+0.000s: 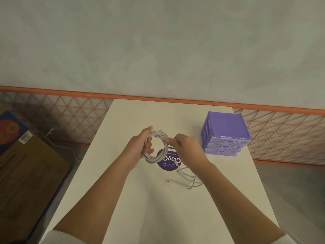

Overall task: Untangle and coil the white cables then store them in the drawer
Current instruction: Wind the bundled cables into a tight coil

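At frame centre, the left hand point(139, 147) gripped the coiled white cable point(156, 147); the right hand point(184, 147) pinched its strand, with the purple drawer unit point(226, 133) to the right.

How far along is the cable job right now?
One white cable is mostly coiled: the left hand grips the loops while the right hand pinches its end. A second cable lies loose on the table. The purple drawer unit looks closed; nothing visibly stored.
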Motion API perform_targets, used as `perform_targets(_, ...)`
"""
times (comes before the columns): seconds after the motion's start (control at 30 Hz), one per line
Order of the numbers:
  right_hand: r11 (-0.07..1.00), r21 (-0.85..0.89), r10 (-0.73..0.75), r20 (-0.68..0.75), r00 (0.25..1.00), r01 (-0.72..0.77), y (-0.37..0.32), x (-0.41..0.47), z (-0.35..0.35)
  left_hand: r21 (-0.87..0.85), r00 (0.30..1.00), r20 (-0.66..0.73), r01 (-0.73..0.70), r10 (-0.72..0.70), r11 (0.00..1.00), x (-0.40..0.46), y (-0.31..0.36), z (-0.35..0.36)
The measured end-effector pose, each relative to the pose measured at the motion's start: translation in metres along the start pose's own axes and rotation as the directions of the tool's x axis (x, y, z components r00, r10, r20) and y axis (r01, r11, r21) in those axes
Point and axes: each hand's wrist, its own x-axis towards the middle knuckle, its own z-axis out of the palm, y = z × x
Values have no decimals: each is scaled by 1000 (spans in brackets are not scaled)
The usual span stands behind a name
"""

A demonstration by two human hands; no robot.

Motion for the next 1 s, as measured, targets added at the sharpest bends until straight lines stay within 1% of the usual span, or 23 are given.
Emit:
perform_targets(0.1, 997, 10, -77, -9, 997, 77, 5, 2, -3, 102, 979, 158, 112, -127, 988, -7, 5, -7)
perform_targets(0.17, 990, 51, -133, 15, 991, 132, 0, 0, -8, 72, 942, 284, 165, -179, 984, -8, 8, -12)
perform_targets(0.27, 976, 206, -77, 35, 996, 69, -13, -6, -20, 34, 868, 457, 199, -192, 979, -11, 14, -19)
perform_targets(0.37, 975, 223, -14, 24, 1000, 8, -19, -2, -24, 126, 822, 534, 157, -200, 980, -9, 14, -22)
perform_targets(0.47, 983, 181, 2, 48, 999, -11, -19, 4, -24, 252, 797, 546, 137, -257, 958, -10, 19, -19)
perform_targets(0.6, 987, 162, -13, 68, 998, 2, -23, 8, -26, 338, 790, 561, 54, -248, 940, -11, 24, -8)
perform_targets(0.67, 992, 124, -21, 73, 997, 12, -24, 12, -25, 419, 756, 587, 21, -289, 908, -13, 29, -4)
perform_targets(0.7, 997, 79, -30, 66, 997, 25, -24, 14, -24, 477, 751, 584, -11, -308, 879, -13, 31, -3)
perform_targets(0.73, 999, 23, -38, 50, 998, 37, -24, 17, -23, 542, 762, 562, -45, -322, 839, -13, 32, -1)
perform_targets(0.8, 994, -100, -49, 7, 999, 49, -24, 21, -22, 669, 807, 494, -116, -323, 734, -14, 34, 5)
perform_targets(0.87, 977, -201, -76, -40, 996, 67, -23, 22, -24, 773, 852, 445, -210, -276, 598, -16, 34, 12)
perform_targets(0.9, 972, -221, -92, -56, 994, 78, -22, 22, -24, 805, 869, 433, -253, -240, 537, -17, 34, 15)
perform_targets(0.93, 972, -215, -110, -60, 992, 95, -21, 21, -24, 822, 881, 426, -281, -207, 495, -19, 35, 17)
perform_targets(0.97, 978, -175, -126, -47, 991, 116, -22, 20, -25, 825, 890, 422, -299, -171, 480, -21, 35, 18)
perform_targets(1.0, 987, -88, -136, -20, 991, 134, -23, 20, -26, 809, 893, 426, -304, -146, 502, -23, 34, 17)
